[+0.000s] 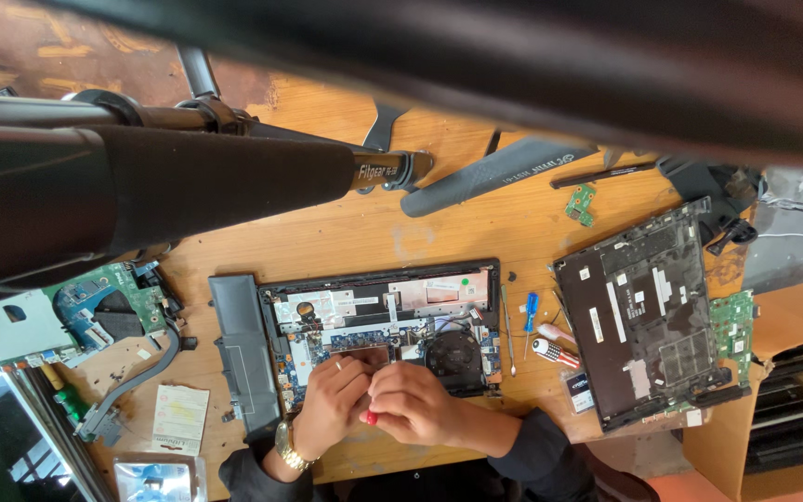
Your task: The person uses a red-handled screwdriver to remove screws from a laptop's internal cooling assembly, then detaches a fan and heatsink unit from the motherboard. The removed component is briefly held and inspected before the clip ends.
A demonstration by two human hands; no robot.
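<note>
Over a wooden workbench [476, 237], I watch both hands meet at the near edge of an opened laptop chassis [383, 325], its fan and circuit board laid bare and facing up, presumably so the parts can be reached from above. My left hand [332, 402], wearing a wristwatch and a ring, is curled with its fingers drawn together against the board; what it pinches, I cannot tell. My right hand [411, 404] is closed around something small and red. The detached battery [242, 358] lies just left of the chassis, the removed bottom cover [643, 316] to the right, screwdrivers [546, 339] between them within reach.
</note>
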